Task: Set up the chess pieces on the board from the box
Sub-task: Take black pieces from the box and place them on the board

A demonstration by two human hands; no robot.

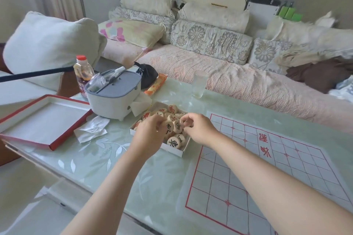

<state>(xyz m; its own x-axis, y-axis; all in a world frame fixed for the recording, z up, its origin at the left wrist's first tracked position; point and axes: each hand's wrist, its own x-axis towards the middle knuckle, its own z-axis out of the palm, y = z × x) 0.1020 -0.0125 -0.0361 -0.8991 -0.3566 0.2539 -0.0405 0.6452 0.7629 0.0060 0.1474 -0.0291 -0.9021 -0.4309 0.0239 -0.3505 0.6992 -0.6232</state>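
In one box (172, 151): left hand (149, 131), right hand (198, 128) among pieces (174, 142); one board (267, 168) beside.

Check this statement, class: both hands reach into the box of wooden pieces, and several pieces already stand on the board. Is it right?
Not quite. In the head view the board carries no pieces; the wooden pieces in view lie in the box. The left hand and right hand do reach into it.
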